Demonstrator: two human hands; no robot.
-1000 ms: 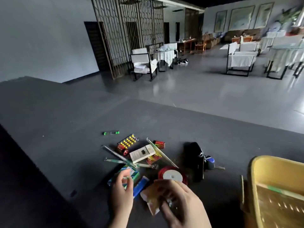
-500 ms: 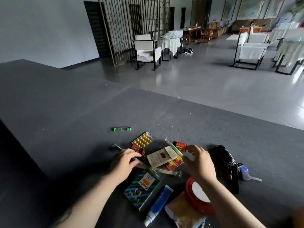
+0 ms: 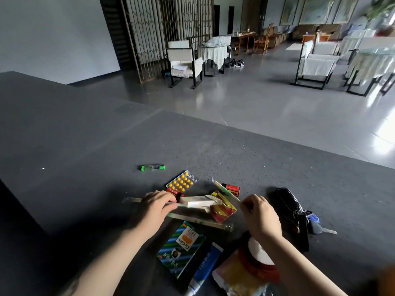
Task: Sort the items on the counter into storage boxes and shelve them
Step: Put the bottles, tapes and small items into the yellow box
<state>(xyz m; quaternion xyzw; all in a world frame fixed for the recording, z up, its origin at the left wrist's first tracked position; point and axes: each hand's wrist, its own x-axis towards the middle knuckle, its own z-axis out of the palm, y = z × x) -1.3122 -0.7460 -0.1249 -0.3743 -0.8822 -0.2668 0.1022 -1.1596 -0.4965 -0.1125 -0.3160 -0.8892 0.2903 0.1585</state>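
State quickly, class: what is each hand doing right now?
Left hand: fingers curled on a wrapped chopstick pack.
Right hand: fingers pinch another wrapped chopstick pack.

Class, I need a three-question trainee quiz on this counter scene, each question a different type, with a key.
1. True or false: the green-capped tube lies apart from the pile.
2. The right hand pinches: A) wrapped chopsticks B) blue tube C) pill blister
3. Fill in: the left hand touches the white ____.

Key: 1 true; 2 A; 3 box.
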